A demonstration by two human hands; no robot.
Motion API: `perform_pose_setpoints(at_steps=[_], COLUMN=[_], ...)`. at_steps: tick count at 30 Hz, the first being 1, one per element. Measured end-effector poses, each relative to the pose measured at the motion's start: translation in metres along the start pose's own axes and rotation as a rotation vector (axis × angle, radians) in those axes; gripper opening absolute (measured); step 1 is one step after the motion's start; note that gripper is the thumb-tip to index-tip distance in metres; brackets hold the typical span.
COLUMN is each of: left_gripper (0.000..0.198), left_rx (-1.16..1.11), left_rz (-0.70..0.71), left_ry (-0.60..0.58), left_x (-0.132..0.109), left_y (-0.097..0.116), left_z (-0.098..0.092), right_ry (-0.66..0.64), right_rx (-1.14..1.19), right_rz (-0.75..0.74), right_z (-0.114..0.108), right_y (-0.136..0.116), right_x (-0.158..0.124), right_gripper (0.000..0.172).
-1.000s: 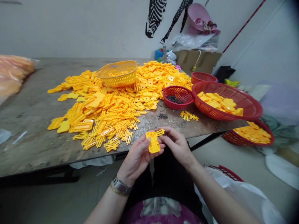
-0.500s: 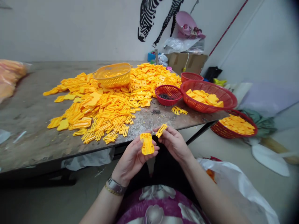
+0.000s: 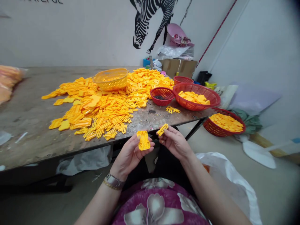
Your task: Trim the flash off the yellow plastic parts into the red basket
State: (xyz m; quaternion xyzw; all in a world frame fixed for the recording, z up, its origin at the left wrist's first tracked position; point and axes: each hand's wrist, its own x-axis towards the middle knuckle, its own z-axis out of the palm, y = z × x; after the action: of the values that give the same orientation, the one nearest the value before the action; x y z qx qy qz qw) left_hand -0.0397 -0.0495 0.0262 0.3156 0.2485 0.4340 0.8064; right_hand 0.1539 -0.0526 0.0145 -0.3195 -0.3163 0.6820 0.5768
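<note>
My left hand holds a yellow plastic shell with its ribbed, hollow side facing me. Pinched between the thumb and fingers of my right hand is a small slotted yellow plastic strip. The two pieces are apart, with a short gap between them, in front of the table's near edge. On the table lies a large heap of yellow plastic parts, slotted strips at its front and flatter shells behind and to the left.
A yellow basket rests on the heap. Right of it stand a small red basket of dark pieces and a big red basket of yellow parts. Another filled red basket is below the table edge. A white bag sits by my right arm.
The view has tilted up and shifted slightly, showing more of the zebra picture. Both hands keep their pieces; the shell and strip sit a little farther apart.
</note>
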Motion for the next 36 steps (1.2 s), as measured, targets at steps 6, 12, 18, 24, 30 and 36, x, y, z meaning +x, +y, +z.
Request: perform_pose_setpoints(at_steps=[6,12,18,24,30,36], left_gripper=[0.036,0.035,0.039,0.039,0.032,0.026], left_rx=[0.039,0.075,0.112,0.13,0.118,0.04], left_rz=[-0.014,-0.07,-0.105,-0.169,-0.174,-0.118], left_ry=[-0.043,-0.109,-0.101,-0.094,-0.044,0.021], left_x=[-0.004,-0.003,-0.001,-0.001,-0.001,0.003], left_y=[0.002,-0.001,-0.005,-0.015,-0.024,-0.028], left_z=[0.007,0.015,0.018,0.02,0.02,0.017], right_ry=[-0.007,-0.053,-0.064,-0.136,-0.096,-0.076], right_rx=[-0.349,-0.586,-0.65,-0.627,-0.797,-1.091], right_rz=[-0.033,-0.151,-0.169,-0.1,-0.223,-0.467], right_z=[-0.001,-0.003,-0.011,-0.018,-0.02,-0.013], right_y=[-0.003,-0.009,-0.013,-0.008,0.002,0.003], right_x=[-0.011,-0.017,-0.022,-0.029,-0.033,-0.034], right_gripper=[0.024,0.024,0.027,0.021,0.02,0.029])
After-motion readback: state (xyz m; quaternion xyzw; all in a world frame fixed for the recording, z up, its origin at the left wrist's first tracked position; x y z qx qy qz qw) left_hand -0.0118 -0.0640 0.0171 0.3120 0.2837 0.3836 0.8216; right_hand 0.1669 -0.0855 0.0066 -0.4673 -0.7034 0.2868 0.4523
